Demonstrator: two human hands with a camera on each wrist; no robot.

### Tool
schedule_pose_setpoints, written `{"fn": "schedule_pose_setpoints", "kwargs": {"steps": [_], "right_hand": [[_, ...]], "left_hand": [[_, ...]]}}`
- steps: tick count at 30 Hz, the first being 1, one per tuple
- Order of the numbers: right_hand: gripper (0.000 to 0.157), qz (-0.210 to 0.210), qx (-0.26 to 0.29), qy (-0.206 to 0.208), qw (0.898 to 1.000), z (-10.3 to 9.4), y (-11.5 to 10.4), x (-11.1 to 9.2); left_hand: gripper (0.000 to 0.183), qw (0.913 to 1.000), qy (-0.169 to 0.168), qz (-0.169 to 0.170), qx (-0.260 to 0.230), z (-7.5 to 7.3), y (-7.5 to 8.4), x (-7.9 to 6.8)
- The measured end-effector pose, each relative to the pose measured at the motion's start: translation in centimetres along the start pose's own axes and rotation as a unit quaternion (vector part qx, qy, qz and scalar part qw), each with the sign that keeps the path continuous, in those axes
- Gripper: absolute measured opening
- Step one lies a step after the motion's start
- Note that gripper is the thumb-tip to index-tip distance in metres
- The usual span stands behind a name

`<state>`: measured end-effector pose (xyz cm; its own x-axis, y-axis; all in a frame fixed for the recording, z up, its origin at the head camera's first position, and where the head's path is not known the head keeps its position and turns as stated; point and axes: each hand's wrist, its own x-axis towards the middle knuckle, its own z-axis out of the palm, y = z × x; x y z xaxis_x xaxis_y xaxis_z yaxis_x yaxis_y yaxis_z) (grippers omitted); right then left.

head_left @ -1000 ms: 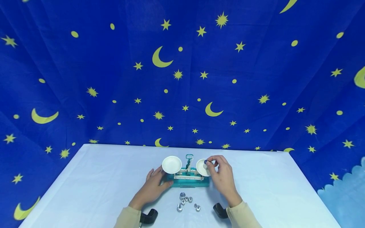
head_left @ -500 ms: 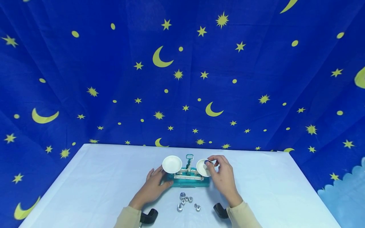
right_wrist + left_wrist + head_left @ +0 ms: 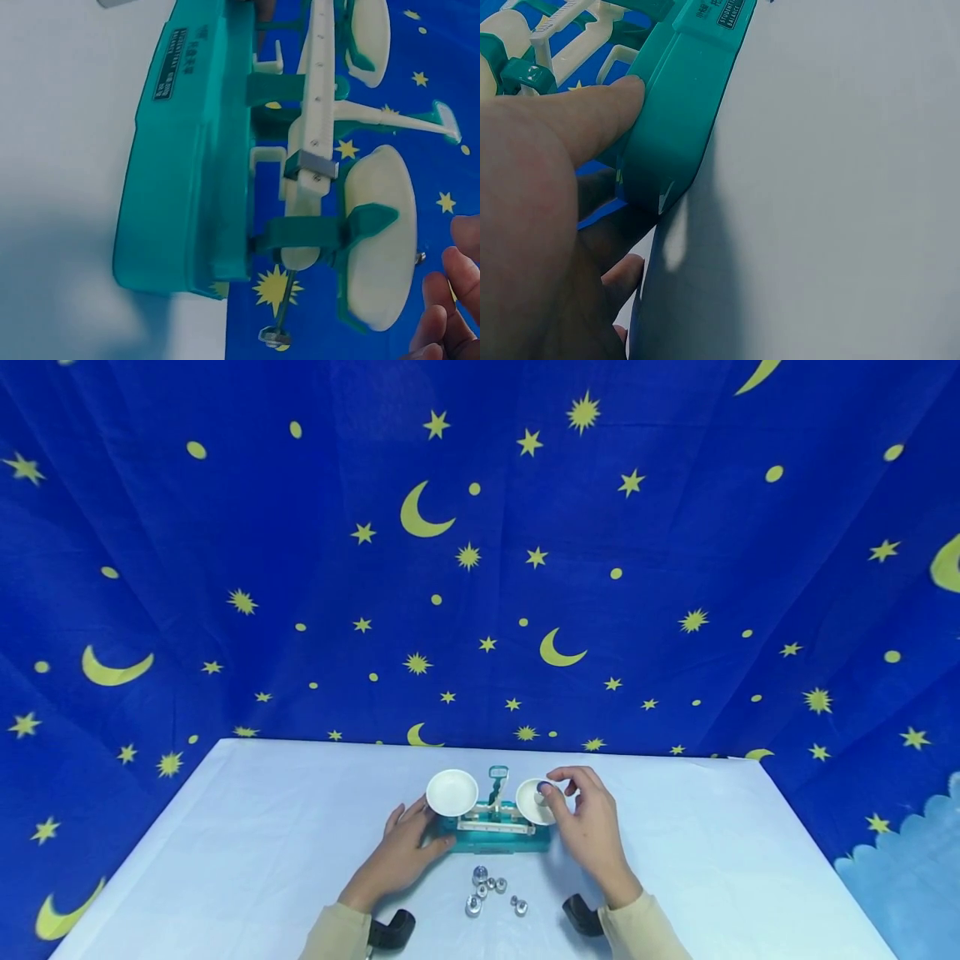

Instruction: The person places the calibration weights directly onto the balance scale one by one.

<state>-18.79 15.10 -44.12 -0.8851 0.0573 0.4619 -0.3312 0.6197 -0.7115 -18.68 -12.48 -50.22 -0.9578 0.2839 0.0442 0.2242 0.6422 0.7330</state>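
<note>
A green balance scale (image 3: 498, 841) with two white pans stands on the table. My left hand (image 3: 408, 852) grips the left end of its base; in the left wrist view the thumb (image 3: 607, 112) lies on the base, with fingers behind it. A metal weight (image 3: 540, 793) with a dark bluish knob sits in the right pan (image 3: 528, 810). Close over it is my right hand (image 3: 588, 827), its index finger and thumb parted beside the knob. In the right wrist view, part of the weight (image 3: 421, 258) peeks past the pan, with a gap to the fingers (image 3: 457, 270). The left pan (image 3: 452, 793) holds nothing.
Several silver weights (image 3: 481, 877) lie grouped in front of the base, and two more weights (image 3: 521, 907) lie to their right. Black wrist-worn devices (image 3: 393, 931) sit at both wrists. A blue cloth (image 3: 487, 568) with moons and stars hangs behind the white table (image 3: 300, 793).
My right index finger has lifted slightly back from the weight's knob, and the weight rests in the right pan. The left hand keeps its hold on the base.
</note>
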Motion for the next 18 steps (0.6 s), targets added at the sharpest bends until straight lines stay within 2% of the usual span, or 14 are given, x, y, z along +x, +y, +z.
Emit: {"fn": "schedule_pose_setpoints", "kwargs": {"steps": [14, 18], "right_hand": [[0.010, -0.006, 0.010, -0.016, 1.000, -0.5, -1.4, -0.7], [0.009, -0.022, 0.019, -0.016, 0.999, -0.7, -1.8, -0.9]], "left_hand": [[0.072, 1.0000, 0.000, 0.005, 0.000, 0.0, 0.0, -0.1], [0.072, 1.0000, 0.003, 0.008, 0.000, -0.1, -0.1, -0.2]]}}
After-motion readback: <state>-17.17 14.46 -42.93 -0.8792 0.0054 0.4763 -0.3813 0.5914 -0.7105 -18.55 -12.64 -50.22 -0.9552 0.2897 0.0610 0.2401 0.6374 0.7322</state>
